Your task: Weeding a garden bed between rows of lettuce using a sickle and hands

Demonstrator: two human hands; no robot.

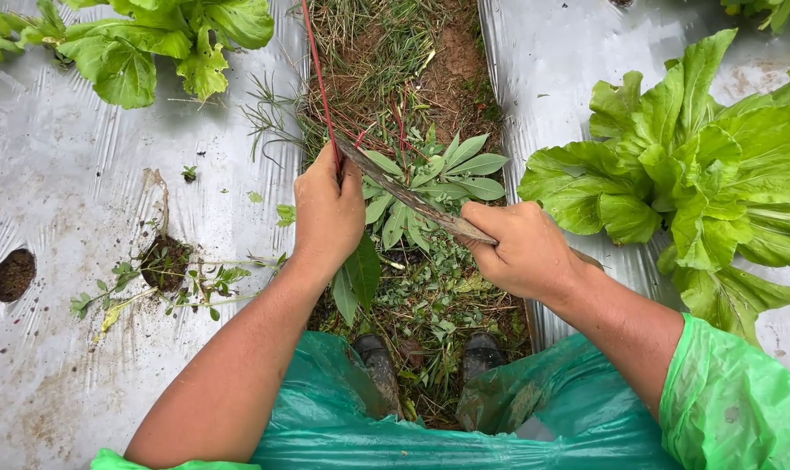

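Note:
My left hand is closed on a weed with a long red stem that runs up and away; broad green leaves hang below the fist. My right hand grips the handle of a knife, whose rusty blade slants up-left until its tip meets the stem just above my left fist. A rosette of narrow green leaves grows in the furrow right behind the blade. Both hands hover over the weedy soil strip between two plastic-covered beds.
Silver plastic mulch covers beds on both sides, with planting holes and uprooted weeds at left. Large leafy greens grow at right, another plant at top left. My boots stand in the furrow under a green raincoat.

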